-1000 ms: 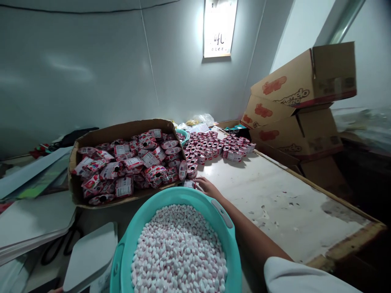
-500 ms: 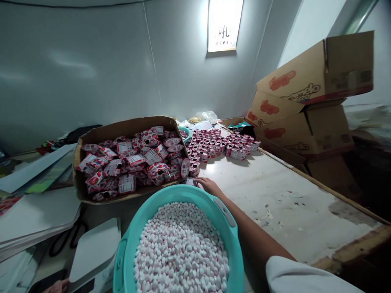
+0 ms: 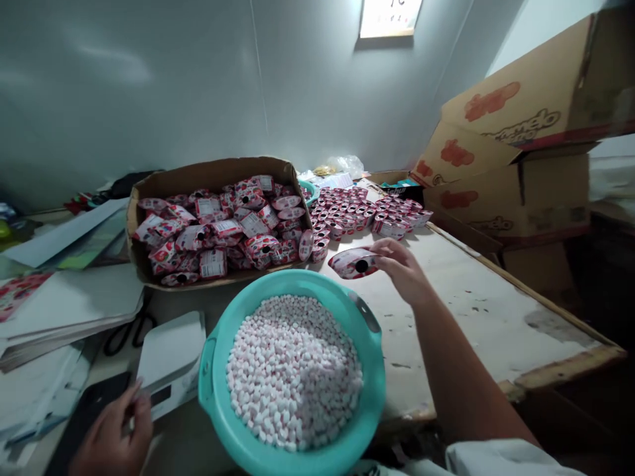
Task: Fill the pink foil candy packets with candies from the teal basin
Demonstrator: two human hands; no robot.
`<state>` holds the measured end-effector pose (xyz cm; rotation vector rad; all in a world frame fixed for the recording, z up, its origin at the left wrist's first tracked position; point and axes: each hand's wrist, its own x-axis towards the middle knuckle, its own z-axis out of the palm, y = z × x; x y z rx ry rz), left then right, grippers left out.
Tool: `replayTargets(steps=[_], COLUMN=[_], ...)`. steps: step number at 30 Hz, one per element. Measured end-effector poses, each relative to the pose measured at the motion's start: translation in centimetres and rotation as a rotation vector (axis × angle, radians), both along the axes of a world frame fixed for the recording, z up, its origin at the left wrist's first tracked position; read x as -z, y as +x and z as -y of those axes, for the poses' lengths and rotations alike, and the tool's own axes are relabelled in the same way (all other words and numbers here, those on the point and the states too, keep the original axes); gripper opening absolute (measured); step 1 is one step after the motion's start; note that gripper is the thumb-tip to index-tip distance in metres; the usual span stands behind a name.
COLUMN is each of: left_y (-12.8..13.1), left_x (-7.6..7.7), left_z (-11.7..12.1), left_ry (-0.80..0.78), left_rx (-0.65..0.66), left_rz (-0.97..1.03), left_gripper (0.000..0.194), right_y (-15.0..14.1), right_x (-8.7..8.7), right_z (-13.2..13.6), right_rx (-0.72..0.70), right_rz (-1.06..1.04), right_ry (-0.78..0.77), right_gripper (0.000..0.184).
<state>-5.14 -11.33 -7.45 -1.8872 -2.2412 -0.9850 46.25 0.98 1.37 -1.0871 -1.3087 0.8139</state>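
Observation:
My right hand (image 3: 399, 268) pinches the right end of a red-and-white printed packet (image 3: 347, 263) with a black round spot on its side. It holds the packet above the white tabletop, past the far right rim of a turquoise basin (image 3: 218, 410). Small white and pinkish tablet-like candies (image 3: 292, 370) lie heaped in the basin. At the lower left, my left hand (image 3: 119, 426) has its fingers curled together beside the front corner of a white kitchen scale (image 3: 171, 350). What those fingers hold, if anything, I cannot make out.
Behind the basin stands a cardboard box (image 3: 133, 228) full of similar packets. Rows of packets (image 3: 347, 211) stand on the table (image 3: 476, 317) at its right. Large cartons (image 3: 501, 172) are stacked on the right. Paper sheets (image 3: 74, 297), black scissors (image 3: 129, 334) and a dark flat object (image 3: 89, 416) lie left.
My right hand has lifted a packet from beside the box and brought it right and nearer. My left hand has come further into view beside the scale. The camera view has tilted down.

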Motion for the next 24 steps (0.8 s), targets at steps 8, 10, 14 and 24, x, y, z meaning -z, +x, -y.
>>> replayTargets(steps=[8, 10, 14, 24], left_y=[12.5, 13.7, 14.8, 14.3], left_x=[-8.3, -10.0, -11.7, -8.8], left_z=[-4.9, -6.4, -8.3, -10.9], left_ry=[-0.166, -0.35, -0.505, -0.374], left_rx=[0.801, 0.975, 1.176, 0.911], left_rz=[0.092, 0.168, 0.271, 0.211], left_gripper=[0.092, 0.11, 0.109, 0.081], right_y=[-11.7, -13.8, -15.5, -11.0], right_x=[-3.6, -3.0, -2.6, 2.0], right_z=[4.7, 3.9, 2.7, 4.2], right_rx=[-0.652, -0.678, -0.61, -0.547], right_rz=[0.379, 0.347, 0.175, 0.8], right_ry=[-0.304, -0.345, -0.403, -0.203], right_gripper=[0.031, 0.029, 0.026, 0.097])
